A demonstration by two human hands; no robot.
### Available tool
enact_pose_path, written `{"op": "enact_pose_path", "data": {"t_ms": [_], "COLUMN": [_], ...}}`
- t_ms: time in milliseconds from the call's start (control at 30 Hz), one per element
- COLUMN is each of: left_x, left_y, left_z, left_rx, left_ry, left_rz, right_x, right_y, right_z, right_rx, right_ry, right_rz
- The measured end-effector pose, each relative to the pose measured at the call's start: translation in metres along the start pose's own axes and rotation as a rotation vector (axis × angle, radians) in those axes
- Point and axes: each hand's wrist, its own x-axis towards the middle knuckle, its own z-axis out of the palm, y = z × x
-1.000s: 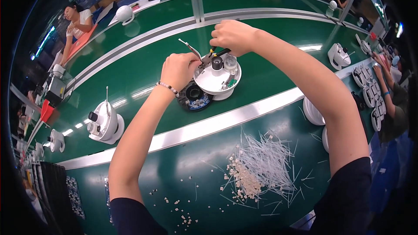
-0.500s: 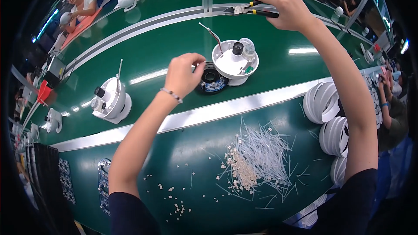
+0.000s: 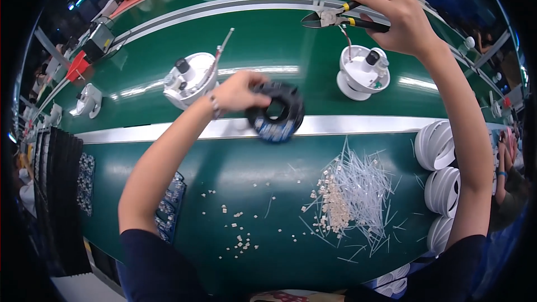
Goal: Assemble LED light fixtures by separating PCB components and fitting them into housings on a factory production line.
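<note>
My left hand [image 3: 241,90] grips the edge of a black ring-shaped part [image 3: 291,103] with a blue circuit board on its near side. The ring is held up over the silver strip and is a little blurred. High on the right, my right hand [image 3: 400,17] is closed round the handles of side cutters [image 3: 330,18], black with yellow bands, their jaws pointing left. Below the cutters stands a white round camera housing [image 3: 355,83] with a black lens and a thin cable. Another white housing [image 3: 193,81] sits just beyond my left hand.
On the near green bench lie a heap of clear plastic strips [image 3: 366,196], small cream connectors [image 3: 335,210] and blue circuit boards [image 3: 172,207]. White rings [image 3: 442,190] are stacked at right, black trays [image 3: 56,190] at left. A silver strip [image 3: 341,124] crosses the bench. Other people sit beyond.
My left hand has taken hold of the black ring beside the right housing and carried it nearer, away from that housing. My right hand still holds the cutters. The whole view has shifted.
</note>
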Motion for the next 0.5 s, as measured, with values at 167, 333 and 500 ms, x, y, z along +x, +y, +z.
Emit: {"op": "enact_pose_path", "data": {"t_ms": [167,333,500], "left_x": [-0.067,-0.09,-0.051], "left_y": [-0.034,0.013,0.022], "left_z": [0.013,-0.007,-0.071], "left_rx": [0.187,0.56,1.033], "left_ry": [-0.131,0.179,0.701], "left_rz": [-0.075,0.346,0.542], "right_x": [0.04,0.093,0.13], "right_y": [-0.012,-0.036,-0.058], "right_z": [0.035,0.068,0.076], "right_rx": [0.046,0.075,0.166], "right_ry": [-0.001,-0.26,-0.542], "right_rz": [0.081,0.269,0.21]}}
